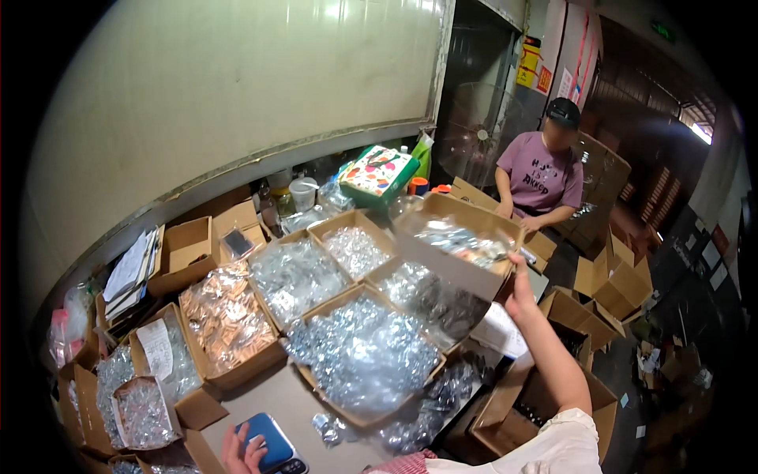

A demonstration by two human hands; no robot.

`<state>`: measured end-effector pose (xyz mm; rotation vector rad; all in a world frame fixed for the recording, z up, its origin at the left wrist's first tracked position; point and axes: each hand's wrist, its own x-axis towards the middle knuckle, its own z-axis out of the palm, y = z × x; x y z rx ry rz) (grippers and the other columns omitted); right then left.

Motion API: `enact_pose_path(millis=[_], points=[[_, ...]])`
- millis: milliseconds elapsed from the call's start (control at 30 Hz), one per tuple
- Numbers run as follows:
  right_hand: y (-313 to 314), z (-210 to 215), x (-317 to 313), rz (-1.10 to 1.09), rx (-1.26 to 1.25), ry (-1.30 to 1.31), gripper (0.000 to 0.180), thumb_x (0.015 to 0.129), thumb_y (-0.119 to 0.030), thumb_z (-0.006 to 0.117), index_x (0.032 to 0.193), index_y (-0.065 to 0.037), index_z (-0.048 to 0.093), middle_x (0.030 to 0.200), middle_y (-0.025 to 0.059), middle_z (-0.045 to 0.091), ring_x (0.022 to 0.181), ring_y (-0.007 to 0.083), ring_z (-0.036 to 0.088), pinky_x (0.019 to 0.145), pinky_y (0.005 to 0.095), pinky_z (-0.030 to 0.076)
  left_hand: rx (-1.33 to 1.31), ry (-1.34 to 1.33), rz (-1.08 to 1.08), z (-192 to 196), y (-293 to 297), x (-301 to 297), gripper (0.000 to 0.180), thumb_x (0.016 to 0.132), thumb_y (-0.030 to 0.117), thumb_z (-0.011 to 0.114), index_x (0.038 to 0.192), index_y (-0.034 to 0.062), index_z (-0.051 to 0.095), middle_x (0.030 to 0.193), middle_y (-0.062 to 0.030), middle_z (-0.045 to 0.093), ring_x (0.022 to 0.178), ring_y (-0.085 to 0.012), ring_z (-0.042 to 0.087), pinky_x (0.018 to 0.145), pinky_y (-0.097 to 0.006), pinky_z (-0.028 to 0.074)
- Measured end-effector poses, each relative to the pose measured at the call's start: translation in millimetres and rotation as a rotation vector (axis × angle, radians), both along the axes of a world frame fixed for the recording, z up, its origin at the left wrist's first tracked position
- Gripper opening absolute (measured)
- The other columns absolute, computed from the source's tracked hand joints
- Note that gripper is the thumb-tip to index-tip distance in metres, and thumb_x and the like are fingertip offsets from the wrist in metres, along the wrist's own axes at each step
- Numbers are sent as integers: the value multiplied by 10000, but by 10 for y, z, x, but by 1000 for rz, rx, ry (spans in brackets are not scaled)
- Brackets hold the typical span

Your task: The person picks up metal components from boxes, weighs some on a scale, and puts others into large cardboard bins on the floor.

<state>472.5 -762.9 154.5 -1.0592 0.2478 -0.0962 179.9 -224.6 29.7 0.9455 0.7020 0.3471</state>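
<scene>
A loose cream sleeve (545, 449) (red-and-white checked cloth (403, 464) shows beside it) tops the bare right forearm (555, 365) and hand (519, 292).

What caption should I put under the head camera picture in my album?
Right hand holds a cardboard box, left hand at a blue phone, among boxes of bagged small parts.

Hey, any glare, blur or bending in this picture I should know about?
In the head view, glare speckles the near-centre heap of small plastic-wrapped silvery parts; there too, the raised brown cardboard box looks slightly soft, perhaps from motion; the same head view bends the long pale wall panel along its lower edge and leaves black corners.
</scene>
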Motion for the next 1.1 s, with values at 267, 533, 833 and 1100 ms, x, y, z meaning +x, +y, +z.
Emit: enact_pose_path(millis=[267,533,833,1100], points=[[-1455,-586,2081,-761,-1366,147,1012,631,-499,815,1305,106,364,1246,332,526,1127,460,552,949,492,447,9,251,115,292,-221,-67,559,962,131,554,1443,-50,334,1346,-182,540,1176,-348,587,915,-388,516],[-1366,-1030,2727,-405,-1869,-88,992,588,-303,879,1329,70,335,1250,266,511,1112,418,540,922,462,478,201,301,163,362,-265,-208,607,937,81,570,1452,-77,291,1414,-241,456,1194,-364,562,966,-429,509],[-1752,-607,2405,-398,-2321,-449,817,541,-162,784,1272,-7,453,1178,178,514,1114,349,507,959,481,387,195,254,125,-59,-163,-695,457,933,75,526,1352,-46,391,1295,-202,469,1138,-314,556,930,-404,519],[-477,527,949,-583,-1358,-633,939,637,-381,809,1347,29,351,1227,225,523,1118,345,531,958,433,434,365,216,11,51,-354,-331,374,916,99,539,1252,-63,504,1164,-184,541,1040,-295,583,817,-364,513]])
